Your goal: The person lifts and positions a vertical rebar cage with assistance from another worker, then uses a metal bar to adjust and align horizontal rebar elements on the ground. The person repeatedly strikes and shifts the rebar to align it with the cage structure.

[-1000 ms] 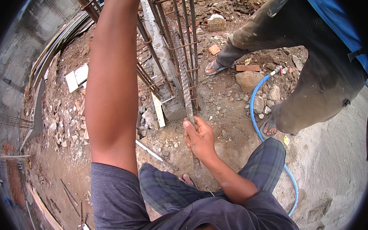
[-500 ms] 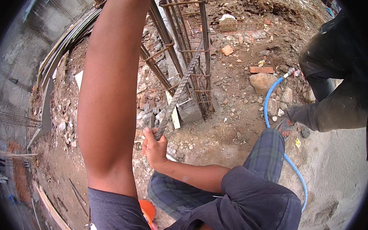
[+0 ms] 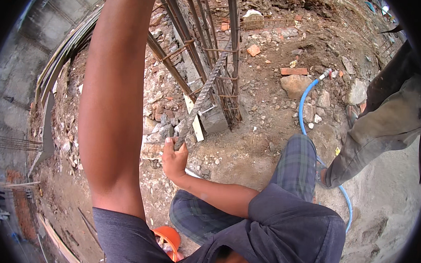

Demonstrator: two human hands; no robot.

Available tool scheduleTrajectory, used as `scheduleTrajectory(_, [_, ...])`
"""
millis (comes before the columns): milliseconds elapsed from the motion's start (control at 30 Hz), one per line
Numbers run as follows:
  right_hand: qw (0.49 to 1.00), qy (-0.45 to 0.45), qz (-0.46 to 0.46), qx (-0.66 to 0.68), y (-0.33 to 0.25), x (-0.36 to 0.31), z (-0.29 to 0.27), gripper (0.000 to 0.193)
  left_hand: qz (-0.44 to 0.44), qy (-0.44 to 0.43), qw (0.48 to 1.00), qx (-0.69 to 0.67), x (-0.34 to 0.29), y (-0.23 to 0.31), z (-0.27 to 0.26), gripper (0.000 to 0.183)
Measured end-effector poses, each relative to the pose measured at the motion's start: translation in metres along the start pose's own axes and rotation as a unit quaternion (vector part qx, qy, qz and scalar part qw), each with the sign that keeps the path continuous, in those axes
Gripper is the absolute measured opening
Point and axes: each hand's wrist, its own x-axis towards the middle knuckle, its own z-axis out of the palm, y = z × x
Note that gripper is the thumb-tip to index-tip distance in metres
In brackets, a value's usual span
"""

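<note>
Fingers of my bare right hand (image 3: 174,163) are clamping the lower end of a long grey ribbed steel bar (image 3: 204,93) — it is sitting between thumb and forefinger, slanting up across a cage of brown steel rods (image 3: 234,32). My left hand is lying out of sight — I cannot tell its fingers' state.
</note>
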Motion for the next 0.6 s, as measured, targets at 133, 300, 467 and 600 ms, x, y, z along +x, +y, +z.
scheduleTrajectory(133, [0.996, -0.065, 0.038, -0.057, -0.021, -0.005, -0.06, 0.023, 0.065, 0.082, 0.987, 0.12, 0.014, -0.022, 0.003, 0.027])
scheduleTrajectory(300, [0.967, -0.202, 0.157, -0.013, -0.084, 0.018, -0.153, 0.017, -0.008, 0.068, 0.993, 0.101, 0.014, -0.023, -0.001, 0.025])
scheduleTrajectory(467, [0.949, -0.254, 0.17, -0.079, -0.14, 0.032, -0.218, 0.016, -0.067, 0.105, 0.985, 0.116, 0.013, -0.01, 0.021, 0.021])
scheduleTrajectory(600, [0.929, -0.26, 0.135, -0.227, -0.172, 0.039, -0.273, 0.02, 0.005, 0.129, 0.974, 0.184, 0.018, -0.024, 0.017, 0.027])
